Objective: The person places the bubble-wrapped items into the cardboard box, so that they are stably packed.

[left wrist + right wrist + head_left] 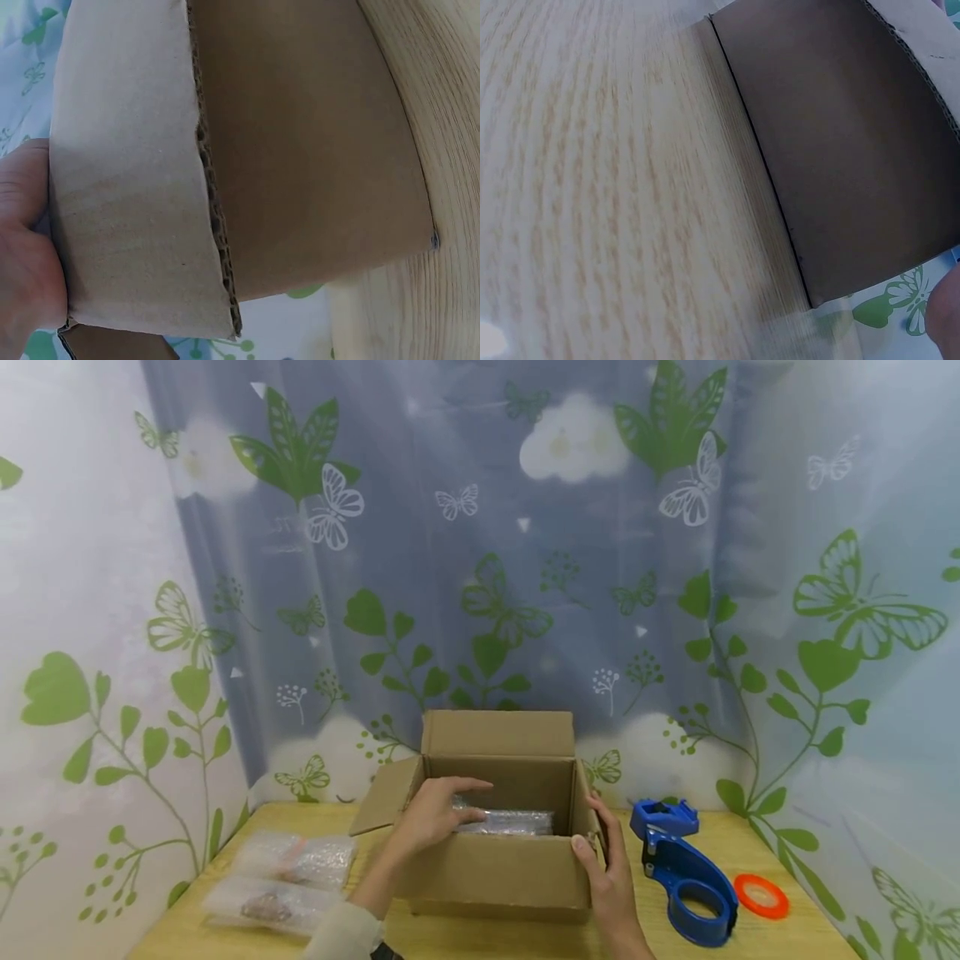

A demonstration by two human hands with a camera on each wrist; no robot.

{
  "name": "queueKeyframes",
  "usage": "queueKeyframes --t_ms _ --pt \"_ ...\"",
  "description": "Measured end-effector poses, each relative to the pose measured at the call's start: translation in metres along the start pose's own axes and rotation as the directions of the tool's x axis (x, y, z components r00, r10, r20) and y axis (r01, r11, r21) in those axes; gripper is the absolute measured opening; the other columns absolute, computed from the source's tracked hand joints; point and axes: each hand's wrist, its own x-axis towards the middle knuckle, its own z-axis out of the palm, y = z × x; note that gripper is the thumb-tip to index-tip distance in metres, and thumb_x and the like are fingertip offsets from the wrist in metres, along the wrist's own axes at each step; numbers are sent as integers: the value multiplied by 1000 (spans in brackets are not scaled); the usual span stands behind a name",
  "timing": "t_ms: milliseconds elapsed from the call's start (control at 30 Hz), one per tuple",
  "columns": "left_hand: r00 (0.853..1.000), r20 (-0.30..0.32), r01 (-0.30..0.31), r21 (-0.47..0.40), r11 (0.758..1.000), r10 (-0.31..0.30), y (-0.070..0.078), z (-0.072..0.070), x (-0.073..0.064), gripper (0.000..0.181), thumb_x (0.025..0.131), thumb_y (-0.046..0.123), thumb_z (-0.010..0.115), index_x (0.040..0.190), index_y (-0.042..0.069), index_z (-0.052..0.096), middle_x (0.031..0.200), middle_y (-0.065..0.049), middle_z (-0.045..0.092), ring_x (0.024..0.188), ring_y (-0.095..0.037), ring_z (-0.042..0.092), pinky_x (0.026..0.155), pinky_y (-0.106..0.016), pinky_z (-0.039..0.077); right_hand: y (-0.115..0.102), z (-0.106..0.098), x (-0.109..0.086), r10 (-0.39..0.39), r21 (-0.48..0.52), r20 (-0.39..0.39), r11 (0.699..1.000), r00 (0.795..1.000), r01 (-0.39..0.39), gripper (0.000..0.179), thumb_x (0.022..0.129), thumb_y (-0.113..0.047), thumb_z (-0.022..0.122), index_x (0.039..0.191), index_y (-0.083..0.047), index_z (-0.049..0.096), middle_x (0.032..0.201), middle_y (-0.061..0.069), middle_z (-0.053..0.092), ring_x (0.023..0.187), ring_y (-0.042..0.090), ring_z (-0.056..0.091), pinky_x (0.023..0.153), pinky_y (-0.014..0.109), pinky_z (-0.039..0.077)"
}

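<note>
An open cardboard box (495,877) stands on the table with its flaps spread outward. Inside it lies a bundle in clear bubble wrap (517,822), partly hidden by the front wall. My left hand (438,814) reaches over the box's left side, fingers extended above the opening near the bundle. In the left wrist view, part of that hand (26,247) is beside a cardboard flap (135,172). My right hand (611,877) holds the box's right front corner, thumb at the front edge and fingers along the right side. Only a fingertip (945,311) shows in the right wrist view.
Two bubble-wrapped packages (296,860) lie on the wooden table (450,939) at left. To the right are a blue tape dispenser (701,927), a smaller blue dispenser (663,817) and an orange ring (761,896). A patterned curtain (480,543) hangs behind the table.
</note>
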Motion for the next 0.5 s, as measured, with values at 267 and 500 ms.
queueKeyframes --t_ms 267,500 --pt "998 -66 17 -74 997 -21 3 -4 -2 40 95 22 77 133 14 72 136 -7 69 122 -33 66 100 -55 54 -2 -1 1 -15 14 -5 1000 1000 15 53 107 -23 59 157 -25 42 167 2 30 156 33 20 117 71 21" --pt "997 -52 45 -296 954 -63 0 -38 -16 47 100 35 71 143 17 64 143 -2 65 131 -34 61 109 -54 49 -2 0 0 -14 18 -12 1000 1000 14 52 107 -21 58 157 -25 42 167 1 32 157 33 19 118 71 20"
